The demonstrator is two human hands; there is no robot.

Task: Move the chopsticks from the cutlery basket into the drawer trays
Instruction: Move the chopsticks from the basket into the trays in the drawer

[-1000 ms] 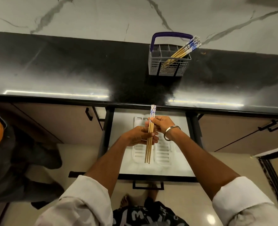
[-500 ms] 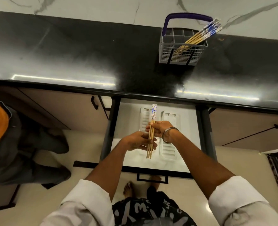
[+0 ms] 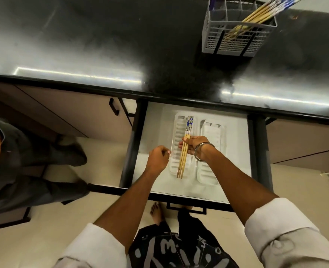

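My right hand (image 3: 195, 147) grips a small bundle of wooden chopsticks (image 3: 183, 163) with blue-and-white tops, held lengthwise just over the left white tray (image 3: 174, 165) in the open drawer (image 3: 154, 136). A second white tray (image 3: 205, 173) lies beside it on the right, partly under my right wrist. My left hand (image 3: 157, 157) hovers left of the bundle with its fingers curled and nothing in it. On the black counter at the top right stands the grey cutlery basket (image 3: 231, 42), with more chopsticks (image 3: 256, 15) leaning out of it to the right.
The black countertop (image 3: 101, 45) overhangs the back of the drawer. Closed cabinet fronts with black handles (image 3: 114, 109) flank the drawer. Another person's legs (image 3: 34, 163) stand on the floor at the left. My own feet (image 3: 156, 211) are below the drawer front.
My left hand has let go of the chopsticks and drawn away to the left. The right hand has lowered the bundle toward the left tray. The camera has tilted down and closer.
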